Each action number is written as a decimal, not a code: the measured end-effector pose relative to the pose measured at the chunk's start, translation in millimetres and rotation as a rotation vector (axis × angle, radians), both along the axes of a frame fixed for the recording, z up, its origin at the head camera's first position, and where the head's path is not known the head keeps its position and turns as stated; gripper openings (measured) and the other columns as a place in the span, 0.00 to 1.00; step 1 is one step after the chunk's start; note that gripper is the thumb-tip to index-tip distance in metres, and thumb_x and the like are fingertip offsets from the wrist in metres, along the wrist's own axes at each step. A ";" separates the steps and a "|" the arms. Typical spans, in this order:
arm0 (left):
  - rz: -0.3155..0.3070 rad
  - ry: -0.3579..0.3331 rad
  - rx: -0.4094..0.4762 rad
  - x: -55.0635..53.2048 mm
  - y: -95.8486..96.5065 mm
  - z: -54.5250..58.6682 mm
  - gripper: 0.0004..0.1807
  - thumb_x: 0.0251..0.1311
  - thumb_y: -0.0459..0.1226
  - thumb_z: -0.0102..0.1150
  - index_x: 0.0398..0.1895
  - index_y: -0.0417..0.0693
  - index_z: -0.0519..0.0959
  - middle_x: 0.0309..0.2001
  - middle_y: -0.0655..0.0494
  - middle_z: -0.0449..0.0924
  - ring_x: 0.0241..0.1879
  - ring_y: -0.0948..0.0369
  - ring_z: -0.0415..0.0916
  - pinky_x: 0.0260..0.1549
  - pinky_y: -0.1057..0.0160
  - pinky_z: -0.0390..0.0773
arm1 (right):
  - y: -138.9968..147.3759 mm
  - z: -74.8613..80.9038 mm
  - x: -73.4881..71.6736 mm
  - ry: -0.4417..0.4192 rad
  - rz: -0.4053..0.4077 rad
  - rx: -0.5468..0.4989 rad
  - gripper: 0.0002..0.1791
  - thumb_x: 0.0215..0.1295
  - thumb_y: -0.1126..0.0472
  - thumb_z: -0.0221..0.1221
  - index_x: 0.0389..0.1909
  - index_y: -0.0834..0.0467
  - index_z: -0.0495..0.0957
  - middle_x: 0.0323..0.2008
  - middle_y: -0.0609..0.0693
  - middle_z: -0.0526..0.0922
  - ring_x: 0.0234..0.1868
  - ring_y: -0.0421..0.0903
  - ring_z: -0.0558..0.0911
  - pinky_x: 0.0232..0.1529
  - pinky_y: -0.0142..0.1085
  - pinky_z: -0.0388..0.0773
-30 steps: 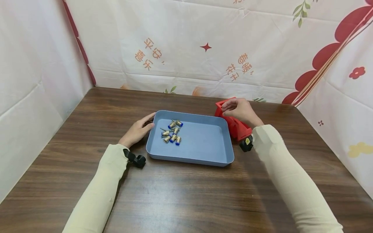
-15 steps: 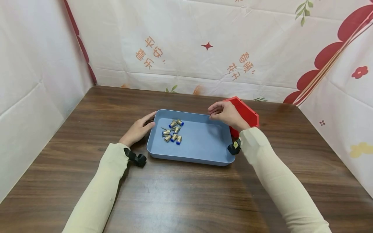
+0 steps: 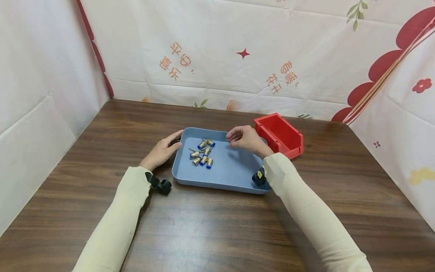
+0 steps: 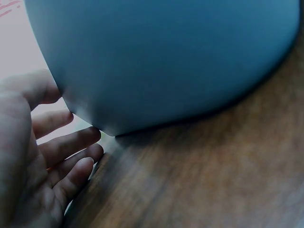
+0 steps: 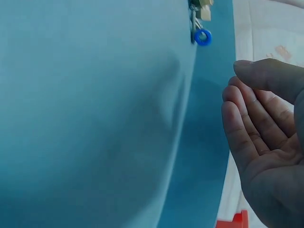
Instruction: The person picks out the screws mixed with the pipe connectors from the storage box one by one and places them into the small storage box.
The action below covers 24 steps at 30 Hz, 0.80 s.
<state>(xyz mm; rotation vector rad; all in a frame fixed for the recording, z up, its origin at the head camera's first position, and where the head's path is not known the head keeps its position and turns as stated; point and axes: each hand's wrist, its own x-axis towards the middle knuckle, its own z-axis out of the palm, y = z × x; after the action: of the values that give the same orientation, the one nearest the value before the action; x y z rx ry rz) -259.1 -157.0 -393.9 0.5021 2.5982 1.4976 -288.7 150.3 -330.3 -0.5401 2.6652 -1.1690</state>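
A shallow blue-grey tray point(image 3: 234, 166) stands on the table. On its left half lies a small heap of brass push-in fittings with blue collars point(image 3: 205, 152), mixed with thin screws. My left hand point(image 3: 160, 153) rests against the tray's left wall with relaxed fingers; in the left wrist view its fingertips point(image 4: 95, 137) are right at the tray's edge. My right hand point(image 3: 248, 139) hovers over the tray's back right part, fingers loosely bent and holding nothing. In the right wrist view its thumb and fingers point(image 5: 232, 114) are apart, and a blue-collared fitting shows at the top.
A red open-topped plastic bin point(image 3: 282, 134) stands just beyond the tray's right back corner, its inside partly visible. The wooden table point(image 3: 204, 223) runs back to a white printed cloth point(image 3: 210, 56) that hangs behind and at both sides.
My right hand has moved left from over the red bin to above the tray, uncovering the bin. The left hand has stayed at the tray's left side.
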 end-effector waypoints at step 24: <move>0.018 -0.012 -0.004 1.6 0.8 2.7 0.30 0.72 0.45 0.44 0.75 0.57 0.54 0.70 0.46 0.61 0.68 0.48 0.61 0.64 0.44 0.62 | -45.5 -20.4 -2.4 -0.038 0.057 0.057 0.16 0.53 0.72 0.67 0.45 0.62 0.81 0.44 0.57 0.84 0.43 0.49 0.82 0.51 0.39 0.79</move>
<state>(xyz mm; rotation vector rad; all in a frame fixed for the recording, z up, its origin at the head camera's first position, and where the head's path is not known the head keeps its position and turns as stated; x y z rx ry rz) -257.5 -156.2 -391.2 0.4696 2.6029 1.4952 -291.1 104.8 -350.7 -0.5746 2.6246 -1.0732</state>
